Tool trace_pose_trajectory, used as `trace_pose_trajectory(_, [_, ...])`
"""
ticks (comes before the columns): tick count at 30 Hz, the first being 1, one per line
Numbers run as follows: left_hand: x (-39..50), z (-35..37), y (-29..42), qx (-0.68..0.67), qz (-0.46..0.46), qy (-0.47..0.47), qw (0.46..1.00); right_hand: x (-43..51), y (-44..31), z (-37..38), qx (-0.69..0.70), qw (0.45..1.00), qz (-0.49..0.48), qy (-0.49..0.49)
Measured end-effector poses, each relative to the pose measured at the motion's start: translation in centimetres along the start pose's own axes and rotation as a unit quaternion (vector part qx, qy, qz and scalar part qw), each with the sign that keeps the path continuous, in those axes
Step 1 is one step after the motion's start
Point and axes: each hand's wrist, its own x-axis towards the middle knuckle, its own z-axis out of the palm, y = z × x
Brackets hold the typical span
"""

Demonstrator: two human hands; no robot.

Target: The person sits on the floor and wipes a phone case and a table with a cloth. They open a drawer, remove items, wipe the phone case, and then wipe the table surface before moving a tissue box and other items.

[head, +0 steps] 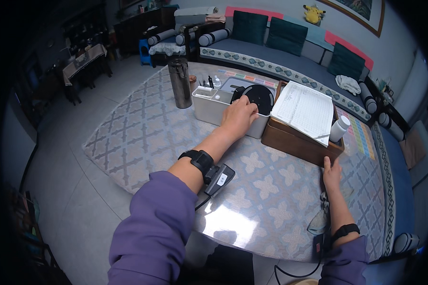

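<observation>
My left hand [238, 115] is at the front rim of a white plastic storage box [208, 110], beside a round black disc-shaped object [258, 99] in it. The fingers are bent and their tips partly hidden, so what they grip is unclear. My right hand [332, 174] is at the front right corner of a brown box [292, 144], thumb raised against it and fingers partly hidden. Ruled papers with handwriting [303, 108] lie over the brown box, and a white bottle [340, 128] stands at its right end. Both wrists wear black straps with small devices.
A dark metal tumbler [180, 83] stands left of the white box on the table [135, 124], which has a patterned cloth under a glossy clear cover. A small crumpled cloth [318, 222] lies by my right forearm. Sofas [249, 53] line the far and right sides.
</observation>
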Motion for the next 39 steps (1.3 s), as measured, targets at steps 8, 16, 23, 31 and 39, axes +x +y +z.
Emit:
trace_pose_trajectory(8, [-2.8,-3.3,-7.5,-0.080,-0.090,0.175,0.977,0.4,0.7,0.4,0.015,1.000,-0.013,0.013])
trace_pose_trajectory(16, [-1.5,-7.2,-20.3,-0.046,-0.365,0.275,0.888,0.5,1.2,0.4,0.035,0.999,-0.032,0.011])
trace_pose_trajectory(23, [2.4,-5.3,-21.6,-0.084,-0.355,0.235,0.901,0.1,0.7,-0.3,0.043,0.998,-0.047,0.007])
trace_pose_trajectory(31, [2.5,-4.3,-22.8,-0.099,-0.364,0.200,0.904,0.5,1.1,0.1,0.114,0.985,-0.127,0.034])
trace_pose_trajectory(39, [0.9,-6.5,-21.5,-0.164,-0.332,0.090,0.925,0.5,1.2,0.0,0.078,0.994,-0.078,0.019])
